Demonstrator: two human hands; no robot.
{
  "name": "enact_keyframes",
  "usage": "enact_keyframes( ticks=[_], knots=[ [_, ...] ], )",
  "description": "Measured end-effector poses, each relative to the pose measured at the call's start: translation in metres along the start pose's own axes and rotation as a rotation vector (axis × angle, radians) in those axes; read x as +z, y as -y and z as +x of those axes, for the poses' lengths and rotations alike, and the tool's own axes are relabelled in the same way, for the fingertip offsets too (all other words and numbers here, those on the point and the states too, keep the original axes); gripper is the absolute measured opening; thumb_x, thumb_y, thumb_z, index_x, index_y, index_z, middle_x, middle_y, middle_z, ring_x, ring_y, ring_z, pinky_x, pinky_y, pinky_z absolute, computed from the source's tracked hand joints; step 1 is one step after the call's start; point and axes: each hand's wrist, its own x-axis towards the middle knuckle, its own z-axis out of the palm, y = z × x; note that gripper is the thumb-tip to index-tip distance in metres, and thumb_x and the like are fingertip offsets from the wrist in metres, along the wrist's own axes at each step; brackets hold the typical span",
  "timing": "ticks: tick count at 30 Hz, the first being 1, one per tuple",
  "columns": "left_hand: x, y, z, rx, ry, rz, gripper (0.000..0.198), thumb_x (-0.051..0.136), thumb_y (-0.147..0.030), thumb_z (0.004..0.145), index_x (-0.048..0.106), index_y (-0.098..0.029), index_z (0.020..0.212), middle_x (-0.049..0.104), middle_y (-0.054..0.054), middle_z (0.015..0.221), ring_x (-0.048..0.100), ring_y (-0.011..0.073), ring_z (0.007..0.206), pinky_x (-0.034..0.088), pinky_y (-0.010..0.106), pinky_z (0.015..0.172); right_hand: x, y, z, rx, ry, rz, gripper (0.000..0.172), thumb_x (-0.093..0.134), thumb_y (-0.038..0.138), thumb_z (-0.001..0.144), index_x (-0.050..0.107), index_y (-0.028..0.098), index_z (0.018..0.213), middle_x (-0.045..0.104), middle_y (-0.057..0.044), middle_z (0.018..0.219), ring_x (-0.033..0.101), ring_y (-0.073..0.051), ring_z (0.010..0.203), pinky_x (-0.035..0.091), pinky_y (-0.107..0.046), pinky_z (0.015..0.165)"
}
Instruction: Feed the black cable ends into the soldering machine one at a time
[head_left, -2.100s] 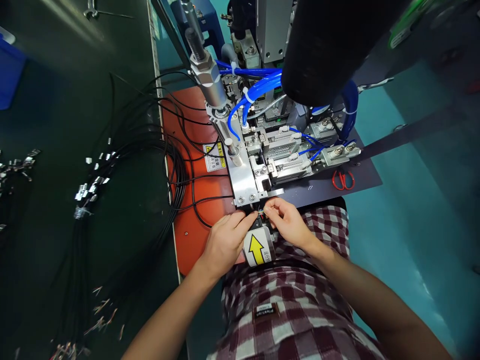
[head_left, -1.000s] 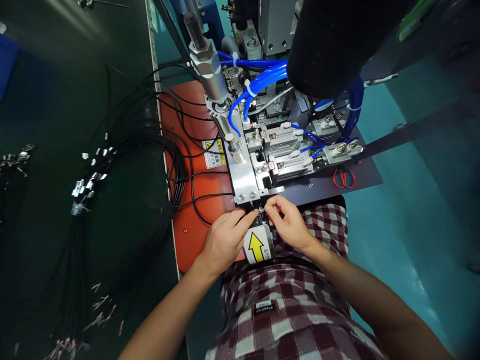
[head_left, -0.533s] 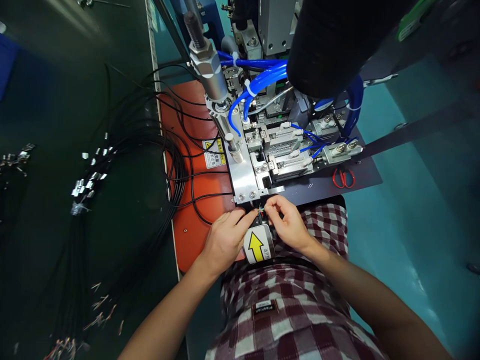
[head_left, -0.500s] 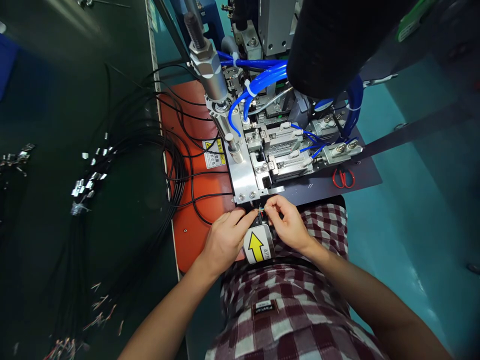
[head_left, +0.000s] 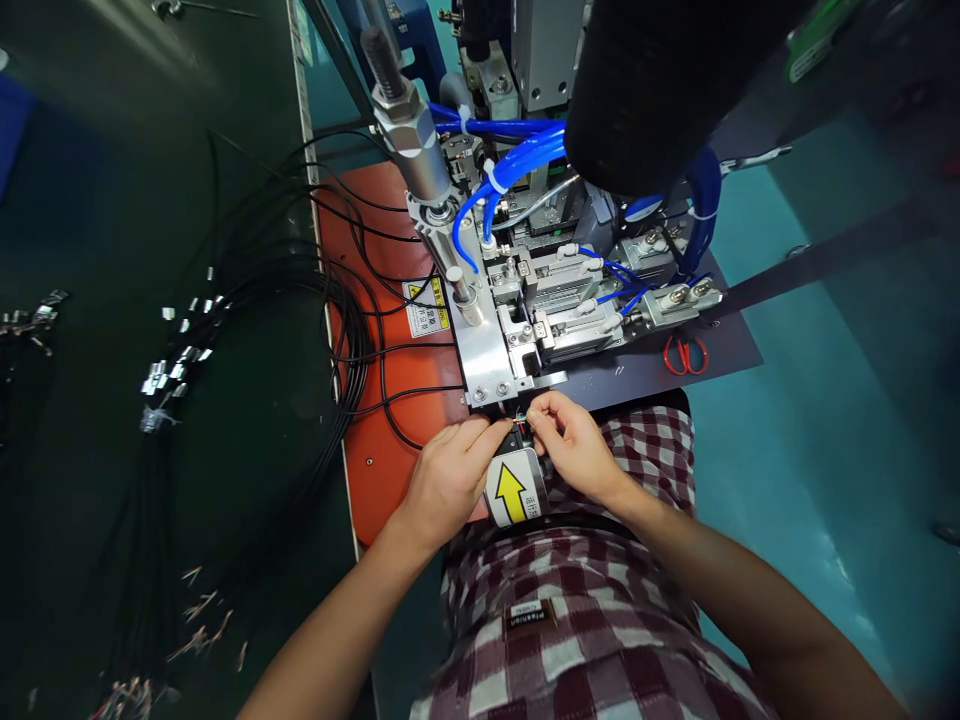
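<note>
Thin coloured wires show between the fingertips of my two hands, at the front edge of a metal machine. My left hand pinches one side of them, thumb and fingers pressed together. From the other side my right hand grips the wires between thumb and forefinger. Just below the fingertips is a plate with a yellow arrow. The wires are small, and their ends are partly hidden by the fingers.
Looped black cables lie across the orange base plate and the dark table at left, some with metal connectors. Blue air tubes arch over the machine. Red-handled scissors lie on the grey plate at right.
Both hands stay in nearly the same place, still pinching the wires, with only slight finger movement. The whole view has shifted very slightly.
</note>
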Motion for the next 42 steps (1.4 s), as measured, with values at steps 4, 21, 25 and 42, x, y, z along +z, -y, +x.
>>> enact_keyframes(
  ticks=[4,21,25,42],
  knots=[
    [0.0,0.001,0.001,0.014,0.004,0.002,0.029,0.039,-0.013,0.094,0.063,-0.011,0.11,0.064,0.008,0.08,0.06,0.017,0.073,0.051,0.027,0.065,-0.001,0.002,0.0,0.034,0.024,0.009,0.019,0.048,0.036,0.094,0.05,0.02,0.083,0.05,0.005,0.056,0.052,-0.012,0.051,0.04,-0.024,0.052],
    [-0.001,0.0,0.001,0.011,0.02,0.003,0.03,0.039,-0.012,0.093,0.063,-0.009,0.111,0.063,0.008,0.079,0.058,0.0173,0.071,0.05,0.027,0.064,0.001,0.013,-0.002,0.045,-0.05,-0.157,0.017,0.047,0.032,0.092,0.051,0.02,0.081,0.052,0.003,0.062,0.051,-0.011,0.05,0.039,-0.024,0.049],
    [-0.002,0.0,0.001,0.021,0.034,0.016,0.03,0.038,-0.012,0.094,0.063,-0.01,0.111,0.063,0.008,0.079,0.059,0.0174,0.071,0.05,0.027,0.064,-0.001,0.016,-0.002,0.043,-0.042,-0.201,0.016,0.046,0.031,0.092,0.051,0.02,0.081,0.052,0.004,0.062,0.052,-0.011,0.051,0.04,-0.023,0.05],
    [-0.001,0.003,0.004,0.05,-0.006,0.016,0.027,0.039,-0.013,0.095,0.064,-0.011,0.104,0.065,0.007,0.077,0.06,0.0166,0.07,0.051,0.026,0.064,-0.004,0.014,0.001,0.088,0.001,-0.165,0.014,0.046,0.03,0.092,0.051,0.02,0.083,0.053,0.005,0.056,0.054,-0.011,0.048,0.04,-0.023,0.049]
  ],
)
